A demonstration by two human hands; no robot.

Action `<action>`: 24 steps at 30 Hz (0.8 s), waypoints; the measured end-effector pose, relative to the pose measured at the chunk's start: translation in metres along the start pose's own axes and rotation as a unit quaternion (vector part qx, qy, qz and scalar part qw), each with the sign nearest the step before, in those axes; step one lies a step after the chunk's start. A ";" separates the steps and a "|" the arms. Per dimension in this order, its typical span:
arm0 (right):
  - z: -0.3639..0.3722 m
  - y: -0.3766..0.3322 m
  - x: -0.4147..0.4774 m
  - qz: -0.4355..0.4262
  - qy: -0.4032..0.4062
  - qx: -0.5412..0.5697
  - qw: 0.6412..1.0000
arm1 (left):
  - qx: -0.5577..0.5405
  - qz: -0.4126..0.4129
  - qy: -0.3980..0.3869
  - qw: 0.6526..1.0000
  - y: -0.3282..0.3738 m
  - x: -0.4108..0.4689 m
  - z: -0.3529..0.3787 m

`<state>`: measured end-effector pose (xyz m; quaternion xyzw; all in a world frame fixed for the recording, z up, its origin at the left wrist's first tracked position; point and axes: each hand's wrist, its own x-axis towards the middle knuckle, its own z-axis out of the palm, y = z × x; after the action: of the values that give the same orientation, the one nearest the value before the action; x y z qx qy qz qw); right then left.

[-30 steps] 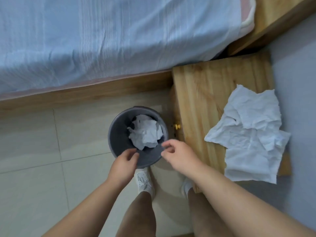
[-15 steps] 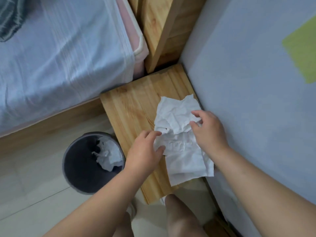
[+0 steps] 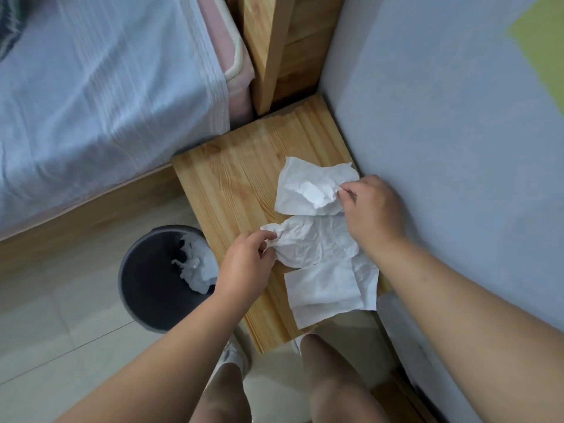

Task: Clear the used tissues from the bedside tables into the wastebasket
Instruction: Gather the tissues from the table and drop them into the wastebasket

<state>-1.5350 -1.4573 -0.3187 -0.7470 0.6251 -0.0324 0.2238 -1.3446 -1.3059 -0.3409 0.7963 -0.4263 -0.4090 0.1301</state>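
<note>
Three crumpled white tissues lie on the wooden bedside table [image 3: 225,184]. My right hand [image 3: 370,206] pinches the far tissue [image 3: 305,187] at its right edge. My left hand [image 3: 244,267] pinches the left corner of the middle tissue [image 3: 311,242]. A flatter near tissue [image 3: 329,288] lies at the table's front, partly under the middle one. The grey wastebasket [image 3: 146,294] stands on the floor left of the table, with a crumpled tissue [image 3: 195,267] inside it.
A bed with a pale blue sheet [image 3: 100,96] fills the upper left, its wooden frame [image 3: 76,221] beside the wastebasket. A pale wall [image 3: 442,117] borders the table on the right. My legs and white shoes stand on the tiled floor [image 3: 61,346] below.
My hands left the wastebasket rim and moved right onto the table. Both now pinch tissues, which have bunched up, and the far and middle tissues have drawn apart.
</note>
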 end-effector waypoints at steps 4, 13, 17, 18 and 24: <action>-0.019 -0.011 -0.011 -0.007 0.076 0.054 0.996 | -0.115 -0.051 0.039 0.991 0.005 -0.011 -0.013; -0.047 -0.038 -0.021 0.111 0.046 0.116 0.986 | -0.345 -0.131 0.078 0.926 -0.002 -0.031 -0.055; -0.037 -0.043 -0.028 0.149 -0.017 0.044 0.988 | -0.345 -0.142 0.072 0.925 -0.024 -0.045 -0.066; -0.034 -0.045 -0.031 0.151 -0.013 0.053 0.987 | -0.349 -0.149 0.072 0.922 -0.031 -0.048 -0.068; -0.021 -0.071 -0.048 0.173 0.040 0.163 0.970 | -0.371 -0.169 0.088 0.909 -0.071 -0.067 -0.085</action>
<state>-1.4869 -1.4092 -0.2616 -0.5786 0.7399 -0.1248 0.3198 -1.2594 -1.2222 -0.2907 0.7833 -0.0891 -0.4821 0.3821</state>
